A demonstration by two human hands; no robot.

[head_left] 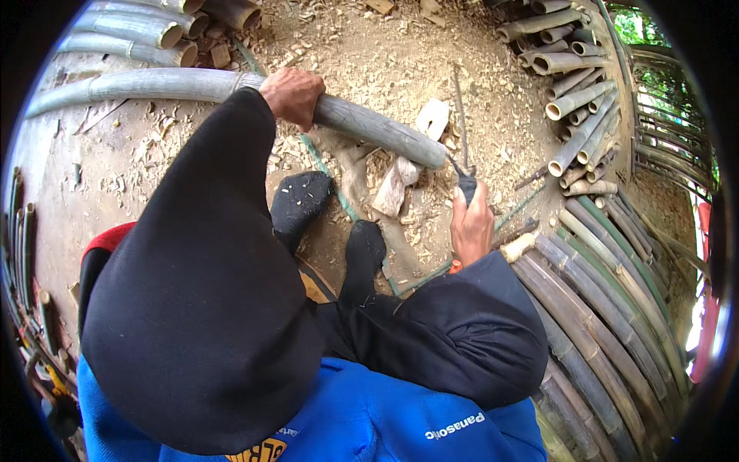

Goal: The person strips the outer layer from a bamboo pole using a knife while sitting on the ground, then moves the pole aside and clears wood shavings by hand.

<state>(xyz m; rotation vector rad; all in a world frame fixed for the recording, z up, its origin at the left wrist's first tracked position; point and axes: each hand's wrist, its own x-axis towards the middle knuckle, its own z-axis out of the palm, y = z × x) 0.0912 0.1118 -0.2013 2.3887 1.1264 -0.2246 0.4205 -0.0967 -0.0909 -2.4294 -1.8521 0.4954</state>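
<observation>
A long grey bamboo pole [377, 131] slants from the far left to the middle. My left hand [292, 96] is closed around it, with the palm over its top. Near the pole's right end my right hand [471, 223] grips the dark handle of a thin-bladed tool [466, 183]. A narrow dark strip runs up from the handle, and a short dark piece reaches toward the pole's cut end; the tool's exact kind is not clear. Below that end lies a pale wooden block [394, 189], partly hidden by the pole. Another pale notched piece of wood [433, 118] lies just beyond.
Wood shavings [369, 54] cover the ground. Cut bamboo tubes [577, 100] are stacked at the far right, with long bamboo poles [600, 323] at the near right. More thick poles [131, 38] lie at the far left. My dark-covered feet [302, 202] are below the pole.
</observation>
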